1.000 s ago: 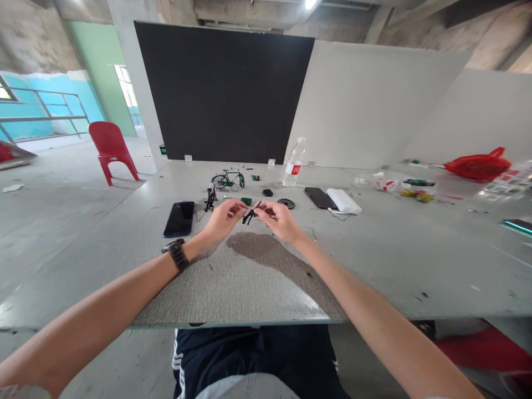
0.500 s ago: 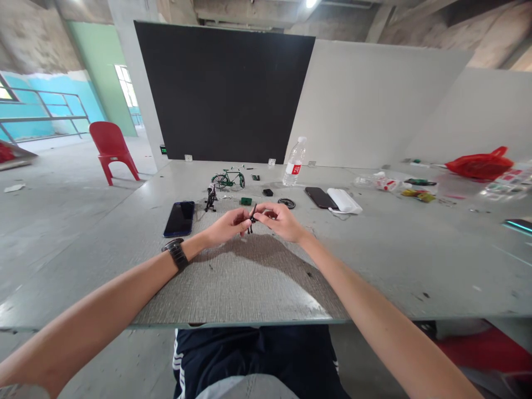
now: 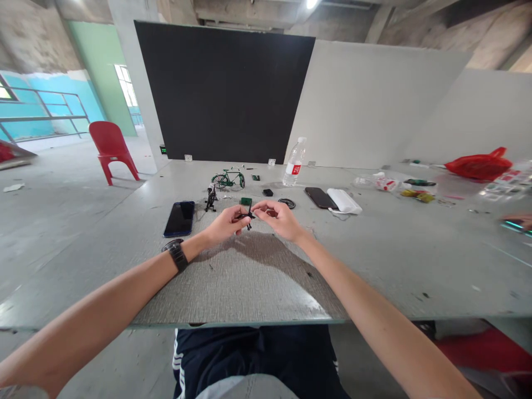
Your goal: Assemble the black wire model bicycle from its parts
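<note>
Between finger and thumb, my left hand (image 3: 229,223) holds a small black part (image 3: 250,215) over the middle of the table. My right hand (image 3: 279,218) is at the right side of that part, fingertips pinched together close to it; anything between them is too small to make out. Beyond the hands lie a green piece (image 3: 246,201), a small black block (image 3: 267,193) and a black wheel (image 3: 286,204). A green model bicycle (image 3: 228,179) stands farther back, with a black model part (image 3: 211,198) in front of it.
A dark phone (image 3: 179,219) lies left of my hands. To the right are another phone (image 3: 320,198) and a white pouch (image 3: 344,200). A water bottle (image 3: 295,162) stands near the back panel. At the far right are a red bag (image 3: 479,165) and another person's hand (image 3: 522,221).
The black part in my left hand has shifted slightly left and turned more upright. My right fingertips have drawn a little off it. Another person's hand has appeared at the far right.
</note>
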Motion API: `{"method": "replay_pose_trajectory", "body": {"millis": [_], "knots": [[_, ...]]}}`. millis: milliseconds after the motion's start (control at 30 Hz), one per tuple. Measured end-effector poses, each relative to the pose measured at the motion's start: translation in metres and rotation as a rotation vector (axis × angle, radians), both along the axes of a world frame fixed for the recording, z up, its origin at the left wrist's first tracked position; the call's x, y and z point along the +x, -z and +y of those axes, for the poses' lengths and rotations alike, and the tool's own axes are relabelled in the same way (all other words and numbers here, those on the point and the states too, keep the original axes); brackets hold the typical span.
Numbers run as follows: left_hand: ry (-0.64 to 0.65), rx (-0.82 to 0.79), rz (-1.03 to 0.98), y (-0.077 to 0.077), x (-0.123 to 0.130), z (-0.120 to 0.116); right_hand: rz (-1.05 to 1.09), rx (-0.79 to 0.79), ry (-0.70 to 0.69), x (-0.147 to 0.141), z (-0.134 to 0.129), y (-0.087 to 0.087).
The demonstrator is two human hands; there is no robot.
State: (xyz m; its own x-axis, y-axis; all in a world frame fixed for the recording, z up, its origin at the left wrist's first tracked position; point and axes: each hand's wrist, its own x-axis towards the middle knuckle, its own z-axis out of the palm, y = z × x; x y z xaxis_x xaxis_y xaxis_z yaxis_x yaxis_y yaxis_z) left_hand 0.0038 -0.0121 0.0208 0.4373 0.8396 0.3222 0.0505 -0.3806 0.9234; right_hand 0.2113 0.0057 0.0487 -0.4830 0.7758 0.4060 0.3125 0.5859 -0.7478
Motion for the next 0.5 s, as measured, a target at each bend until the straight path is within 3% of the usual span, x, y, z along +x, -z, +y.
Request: {"method": "replay_pose_trajectory", "body": {"millis": [233,367,500], "knots": [[-0.064,-0.006,-0.061,0.006,-0.001,0.006,-0.023,0.044,0.152,0.007,0.012,0.010],[-0.217,-0.025,-0.133,0.005,-0.003,0.010,-0.102,0.046,0.293,0.011,0.017,0.015],[-0.342,-0.065,-0.149,0.004,-0.003,0.011,-0.186,0.123,0.335,0.015,0.021,0.015]]}}
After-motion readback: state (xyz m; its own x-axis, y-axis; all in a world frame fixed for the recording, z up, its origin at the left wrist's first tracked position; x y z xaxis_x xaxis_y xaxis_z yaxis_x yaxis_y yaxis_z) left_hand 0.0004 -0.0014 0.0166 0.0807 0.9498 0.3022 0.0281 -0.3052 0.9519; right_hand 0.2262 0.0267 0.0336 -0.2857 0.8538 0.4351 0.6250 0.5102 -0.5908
